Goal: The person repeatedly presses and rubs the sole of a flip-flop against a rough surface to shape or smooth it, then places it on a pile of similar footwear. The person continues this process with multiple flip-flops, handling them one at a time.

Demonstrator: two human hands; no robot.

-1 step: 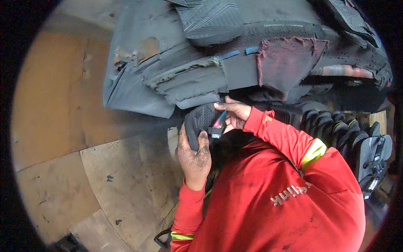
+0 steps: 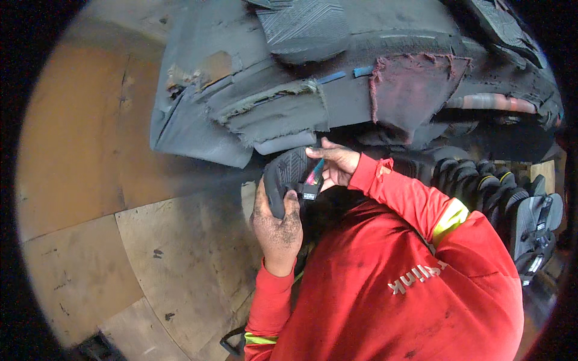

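Both my hands hold a dark sandal (image 2: pixel 282 175) with a grooved footbed, just below the near edge of the dusty bench. My left hand (image 2: pixel 277 231) wraps its near end from beneath, thumb laid over the edge by the black strap (image 2: pixel 308 191). At the far right side, my right hand (image 2: pixel 342 163) pinches the sandal's rim, its thumb on the top face. A pink and blue coloured piece (image 2: pixel 315 172) shows beside the strap. Dark dust coats the fingers of my left hand. The sandal's underside is hidden.
Grey, dusty padding with frayed cloth covers the bench (image 2: pixel 349 102). A patterned sole piece (image 2: pixel 304 30) lies on it, and a reddish cloth flap (image 2: pixel 415 90) hangs at its edge. Several sandals (image 2: pixel 469 177) stand in a row at right. Brown boards (image 2: pixel 174 253) cover the floor at left.
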